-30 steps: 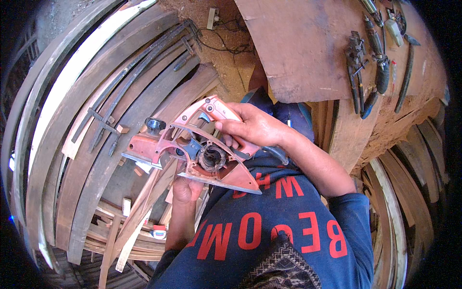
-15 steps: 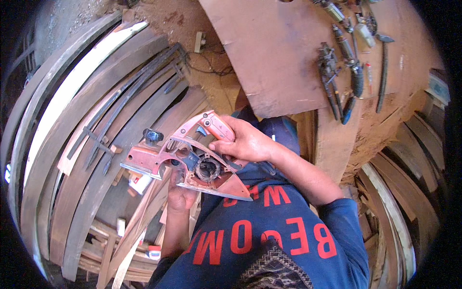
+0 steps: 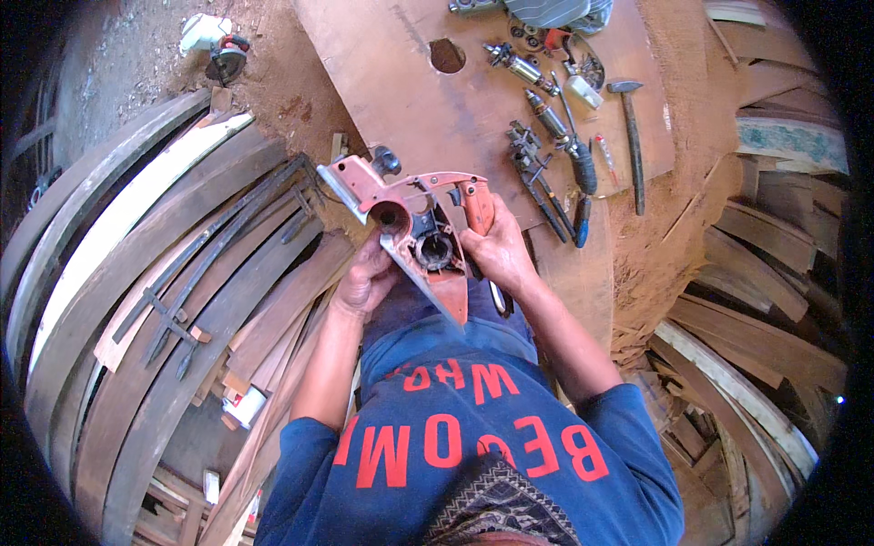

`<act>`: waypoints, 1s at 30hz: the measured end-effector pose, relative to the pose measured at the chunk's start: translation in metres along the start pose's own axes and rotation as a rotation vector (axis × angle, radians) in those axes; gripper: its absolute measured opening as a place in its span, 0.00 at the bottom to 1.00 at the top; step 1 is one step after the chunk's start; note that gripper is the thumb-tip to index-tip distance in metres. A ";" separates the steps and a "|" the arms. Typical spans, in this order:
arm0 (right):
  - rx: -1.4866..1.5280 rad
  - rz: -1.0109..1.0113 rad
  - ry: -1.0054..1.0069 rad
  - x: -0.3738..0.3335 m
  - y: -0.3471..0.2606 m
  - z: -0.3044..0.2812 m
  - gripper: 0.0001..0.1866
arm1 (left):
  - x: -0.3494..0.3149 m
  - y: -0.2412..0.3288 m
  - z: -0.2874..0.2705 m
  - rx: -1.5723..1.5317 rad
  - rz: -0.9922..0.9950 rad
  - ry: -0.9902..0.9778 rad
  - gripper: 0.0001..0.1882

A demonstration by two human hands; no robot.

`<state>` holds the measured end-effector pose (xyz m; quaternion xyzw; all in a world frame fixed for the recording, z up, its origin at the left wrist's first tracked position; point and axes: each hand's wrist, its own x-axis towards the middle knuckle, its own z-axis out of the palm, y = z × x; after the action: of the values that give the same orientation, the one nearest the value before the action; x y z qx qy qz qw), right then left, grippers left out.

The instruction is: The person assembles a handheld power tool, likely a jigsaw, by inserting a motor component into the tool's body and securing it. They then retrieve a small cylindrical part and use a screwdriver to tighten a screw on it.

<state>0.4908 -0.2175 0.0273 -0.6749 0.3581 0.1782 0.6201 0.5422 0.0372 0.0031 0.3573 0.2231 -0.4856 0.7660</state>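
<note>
A worn orange-red electric planer body (image 3: 446, 289) is held up in front of me, its side open. A round dark motor cavity shows in that side. My right hand (image 3: 503, 247) is wrapped round the rear handle, with the thumb toward the housing. On the other side, my left hand (image 3: 366, 278) has its fingers curled under the housing by the metal sole; some fingers are hidden behind the planer. The black front knob (image 3: 387, 160) points up and away from me.
Ahead, a brown board (image 3: 410, 100) carries a hammer (image 3: 632, 136), a motor armature (image 3: 521, 71), a clamp-like tool with long handles (image 3: 546, 187), a white bottle (image 3: 584, 91) and a red marker (image 3: 605, 156). Long curved planks (image 3: 137, 246) with metal bar clamps (image 3: 209, 246) lie left.
The planer has turned clockwise, its front end swinging up and away from me. Both hands keep hold of it and have moved with it. The view has shifted, showing more of the board.
</note>
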 end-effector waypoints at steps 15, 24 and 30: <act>0.048 -0.098 0.108 0.026 0.026 -0.030 0.24 | 0.041 -0.017 0.029 0.152 0.064 0.016 0.31; 0.013 -0.163 0.117 0.049 0.032 -0.043 0.28 | 0.060 -0.026 0.023 0.138 0.114 -0.057 0.21; -0.089 -0.142 0.123 0.060 0.030 -0.053 0.30 | 0.067 -0.027 0.039 0.170 0.142 0.039 0.21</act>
<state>0.4998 -0.2841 -0.0261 -0.7351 0.3386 0.1080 0.5773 0.5458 -0.0393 -0.0266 0.4452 0.1703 -0.4402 0.7609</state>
